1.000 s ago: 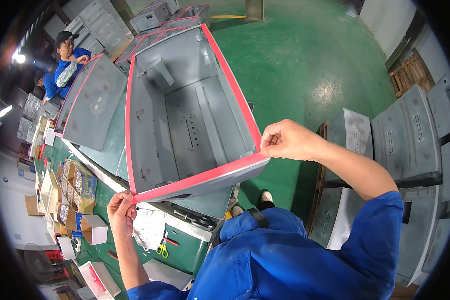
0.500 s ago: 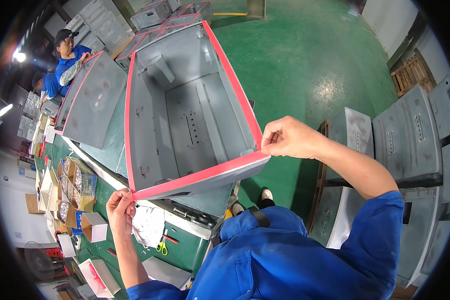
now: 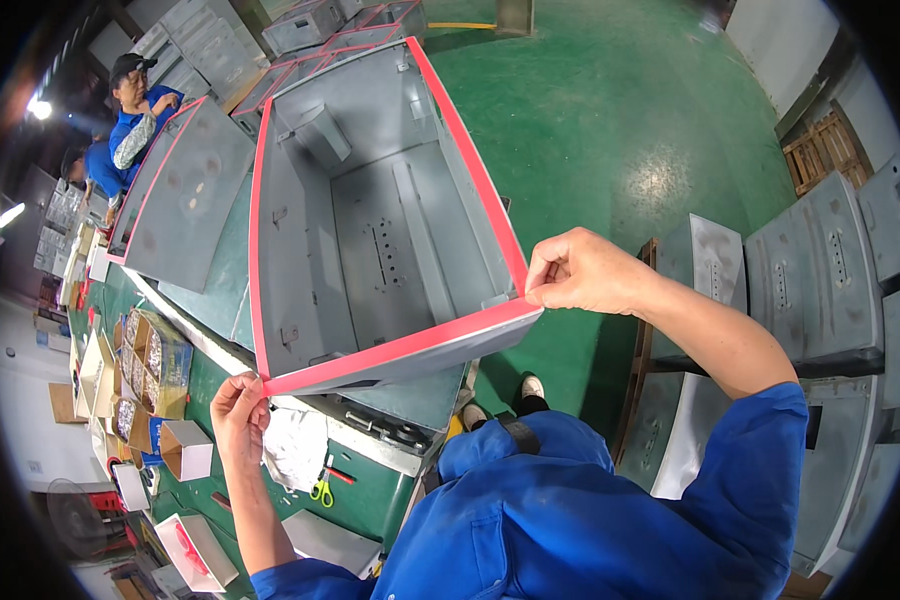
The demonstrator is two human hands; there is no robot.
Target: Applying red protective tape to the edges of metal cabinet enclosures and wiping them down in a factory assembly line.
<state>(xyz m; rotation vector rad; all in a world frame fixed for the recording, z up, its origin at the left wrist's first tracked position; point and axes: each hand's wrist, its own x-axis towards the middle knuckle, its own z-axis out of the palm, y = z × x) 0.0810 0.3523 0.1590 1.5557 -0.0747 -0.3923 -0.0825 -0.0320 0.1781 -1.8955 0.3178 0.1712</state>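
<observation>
A grey metal cabinet box (image 3: 390,225) lies in front of me with its open side facing up. Red tape runs along its rim. Across the near edge a red tape strip (image 3: 400,350) stretches from corner to corner. My left hand (image 3: 238,405) pinches the strip's end at the near left corner. At the near right corner, the fingers of my right hand (image 3: 585,272) are pinched on the other end. Slots and small holes show in the box's floor.
Left of the box stands a red-edged grey panel (image 3: 195,190), with a co-worker (image 3: 135,110) behind it. Yellow-green scissors (image 3: 322,488), a white cloth (image 3: 295,445) and partitioned cartons of small parts (image 3: 150,365) occupy the green bench. Grey cabinets (image 3: 815,270) are stacked at right.
Both my hands stay pinched at the two near corners, with hardly any shift. The co-worker's hand has lifted off the panel's edge.
</observation>
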